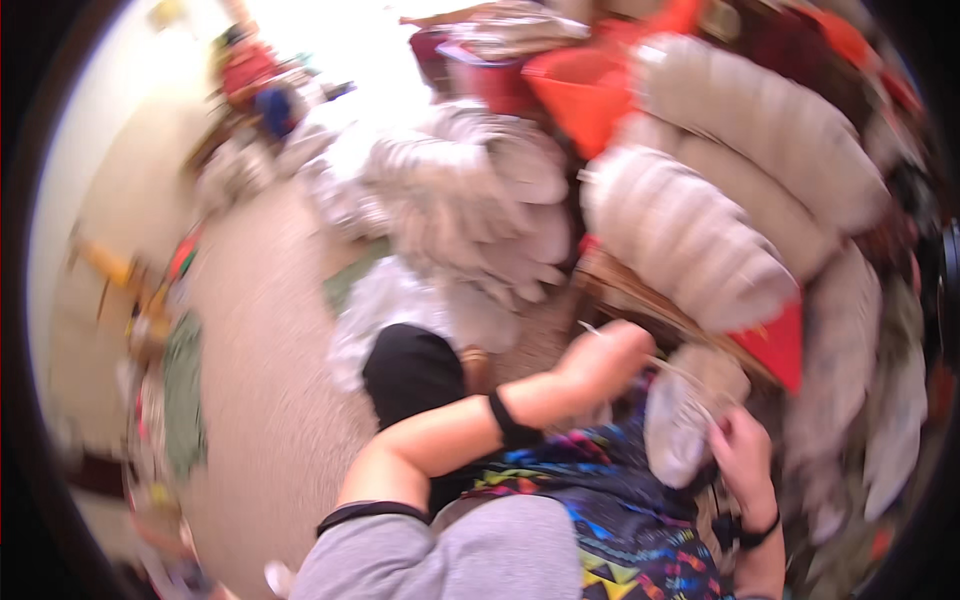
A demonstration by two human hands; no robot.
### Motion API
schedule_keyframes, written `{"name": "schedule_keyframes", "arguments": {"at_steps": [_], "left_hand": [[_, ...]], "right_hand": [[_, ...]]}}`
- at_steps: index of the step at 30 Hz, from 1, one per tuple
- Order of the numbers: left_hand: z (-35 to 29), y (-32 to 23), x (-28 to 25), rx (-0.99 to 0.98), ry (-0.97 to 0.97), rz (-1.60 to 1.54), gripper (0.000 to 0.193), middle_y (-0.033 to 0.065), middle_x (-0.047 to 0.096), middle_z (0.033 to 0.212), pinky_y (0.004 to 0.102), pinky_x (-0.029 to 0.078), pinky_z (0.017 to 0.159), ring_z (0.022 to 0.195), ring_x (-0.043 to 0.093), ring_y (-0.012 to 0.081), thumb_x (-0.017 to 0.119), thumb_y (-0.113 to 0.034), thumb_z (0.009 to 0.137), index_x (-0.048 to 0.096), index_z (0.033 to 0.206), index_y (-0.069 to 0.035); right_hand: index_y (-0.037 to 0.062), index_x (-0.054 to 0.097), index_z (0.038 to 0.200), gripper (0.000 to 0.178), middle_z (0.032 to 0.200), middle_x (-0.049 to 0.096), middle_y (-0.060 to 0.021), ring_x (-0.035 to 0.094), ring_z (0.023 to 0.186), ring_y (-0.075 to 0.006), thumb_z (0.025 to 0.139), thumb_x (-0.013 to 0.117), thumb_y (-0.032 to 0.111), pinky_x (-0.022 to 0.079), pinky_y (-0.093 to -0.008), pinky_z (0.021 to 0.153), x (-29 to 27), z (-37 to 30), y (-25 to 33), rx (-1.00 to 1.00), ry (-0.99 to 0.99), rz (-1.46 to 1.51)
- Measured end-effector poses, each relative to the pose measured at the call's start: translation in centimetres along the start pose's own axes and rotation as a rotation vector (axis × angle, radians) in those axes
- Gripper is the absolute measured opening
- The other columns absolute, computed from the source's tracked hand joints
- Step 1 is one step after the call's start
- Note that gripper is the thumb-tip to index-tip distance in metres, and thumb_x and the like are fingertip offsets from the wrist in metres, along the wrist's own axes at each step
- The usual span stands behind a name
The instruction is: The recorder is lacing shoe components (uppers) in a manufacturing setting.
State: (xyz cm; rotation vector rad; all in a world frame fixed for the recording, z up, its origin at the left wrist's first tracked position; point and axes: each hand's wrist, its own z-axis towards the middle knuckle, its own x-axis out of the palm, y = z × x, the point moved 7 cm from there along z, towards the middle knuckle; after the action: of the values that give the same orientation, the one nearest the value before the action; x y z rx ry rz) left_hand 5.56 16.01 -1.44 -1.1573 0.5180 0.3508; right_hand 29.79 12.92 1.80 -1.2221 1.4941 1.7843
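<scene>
My left hand (618, 352) is raised above my lap, its fingers closed on a thin white string (672, 370). The string runs down to the right, toward a small bundle of off-white cloth pieces (675, 440), which look like knit gloves, on my lap. Beside that bundle, my right hand (745, 450) is closed, thumb and fingers pinched at its right edge where the string comes in. Motion blur hides exactly what those fingertips grip. A patterned dark cloth (610, 510) covers my lap below the bundle.
Large rolled off-white bundles (690, 235) lie at the right, partly over a red board (770, 345). A tall fanned stack of pale pieces (470, 190) stands ahead, with white plastic (385, 310) near my knee. Orange-red containers (580, 90) sit behind; a green cloth (183, 395) lies left.
</scene>
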Motion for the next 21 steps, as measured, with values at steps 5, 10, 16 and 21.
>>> {"name": "schedule_keyframes", "arguments": {"at_steps": [5, 10, 16, 21], "left_hand": [[-2.3, 0.7, 2.7, -0.171, -0.023, -0.227, 0.011, 0.0167, 0.063, 0.088, 0.045, 0.05, 0.073, 0.084, 0.063, 0.0372, 0.062, -0.014, 0.083, 0.059, 0.089, -0.005], [-3.0, -0.3, 3.2, -0.15, 0.083, -0.188, 0.018, 0.0179, 0.062, 0.091, 0.0471, 0.049, 0.075, 0.09, 0.061, 0.039, 0.063, -0.014, 0.079, 0.059, 0.093, -0.004], [-2.8, -1.2, 2.4, -0.009, 0.008, 0.024, 0.018, 0.0185, 0.066, 0.084, 0.0457, 0.051, 0.072, 0.084, 0.064, 0.0375, 0.066, -0.016, 0.075, 0.067, 0.088, -0.003], [-2.8, -0.4, 1.5, 0.021, -0.083, -0.181, 0.017, 0.0181, 0.064, 0.083, 0.0456, 0.051, 0.073, 0.084, 0.063, 0.0386, 0.065, -0.018, 0.08, 0.065, 0.081, -0.001]], "right_hand": [[0.0013, 0.052, 0.098, 0.008, 0.076, 0.052, -0.0023, 0.054, 0.065, -0.0123, 0.091, 0.052, 0.004, 0.044, -0.0301, 0.057, 2.6, 0.0, -6.7, 0.221, 0.094, 0.492], [-0.001, 0.062, 0.113, 0.034, 0.098, 0.067, -0.0207, 0.064, 0.097, -0.0325, 0.093, 0.062, 0.026, 0.05, -0.0386, 0.08, -0.2, 0.6, 0.7, -0.115, 0.013, -0.269], [-0.0006, 0.064, 0.11, 0.029, 0.1, 0.067, -0.0197, 0.064, 0.095, -0.032, 0.095, 0.059, 0.024, 0.05, -0.0371, 0.081, -0.2, 1.4, 2.8, -0.111, 0.123, -0.367], [-0.0027, 0.064, 0.106, 0.023, 0.092, 0.066, -0.0094, 0.058, 0.087, -0.0172, 0.098, 0.054, 0.017, 0.047, -0.0309, 0.08, 0.1, 1.9, 0.0, 0.003, 0.244, 0.205]]}}
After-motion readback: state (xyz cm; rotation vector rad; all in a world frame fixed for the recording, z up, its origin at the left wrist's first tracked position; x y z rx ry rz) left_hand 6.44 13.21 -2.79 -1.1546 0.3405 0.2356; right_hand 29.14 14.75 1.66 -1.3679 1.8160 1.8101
